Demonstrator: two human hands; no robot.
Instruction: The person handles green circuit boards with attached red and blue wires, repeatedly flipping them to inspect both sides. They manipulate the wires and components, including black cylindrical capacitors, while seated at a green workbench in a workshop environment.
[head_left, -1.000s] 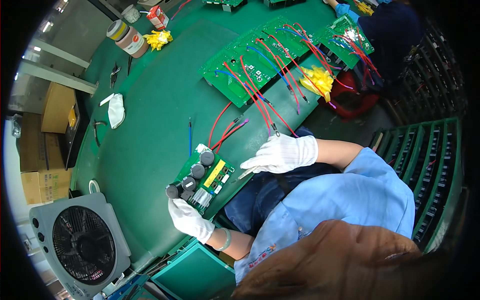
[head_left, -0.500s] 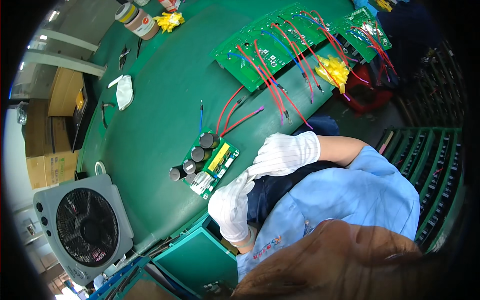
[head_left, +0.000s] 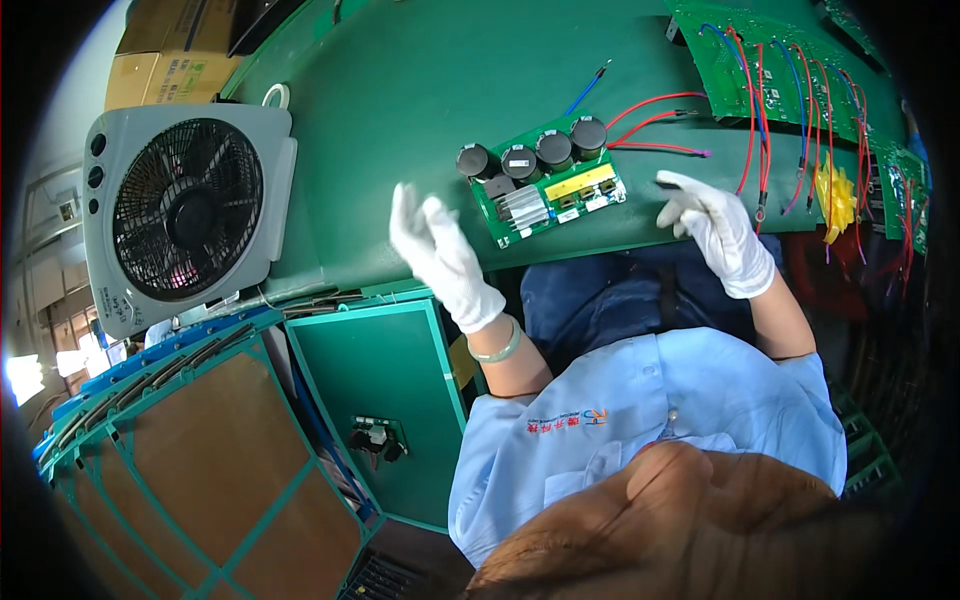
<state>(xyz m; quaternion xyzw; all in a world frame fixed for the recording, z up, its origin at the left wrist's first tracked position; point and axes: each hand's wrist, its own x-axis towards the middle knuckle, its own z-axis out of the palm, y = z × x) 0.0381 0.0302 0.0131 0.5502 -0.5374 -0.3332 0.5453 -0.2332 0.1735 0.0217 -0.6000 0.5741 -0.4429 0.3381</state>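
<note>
My left hand (head_left: 440, 252), in a white glove, is raised by the table's front edge with its fingers apart and nothing in it. My right hand (head_left: 718, 228), also gloved, hovers over the edge farther right, fingers loosely spread and holding nothing. Between the two hands lies a green circuit board (head_left: 545, 178) on the table. It carries several black cylindrical capacitors (head_left: 553, 150), a yellow part (head_left: 580, 182) and a silver finned heat sink (head_left: 523, 207). Red wires (head_left: 655, 122) run off its right end, and a blue wire (head_left: 588, 88) sticks up behind it. Neither hand touches the board.
At the left stands a grey box fan (head_left: 190, 210). Larger green boards (head_left: 790, 70) with red and blue wires lie at the far right, beside a yellow bundle (head_left: 836, 200). Below the table edge, a green bin (head_left: 385, 370) holds a small board (head_left: 377, 437).
The view has swung left and down. My hands, close together in front of my body before, have come apart to either side of the capacitor board, and their fingers have opened.
</note>
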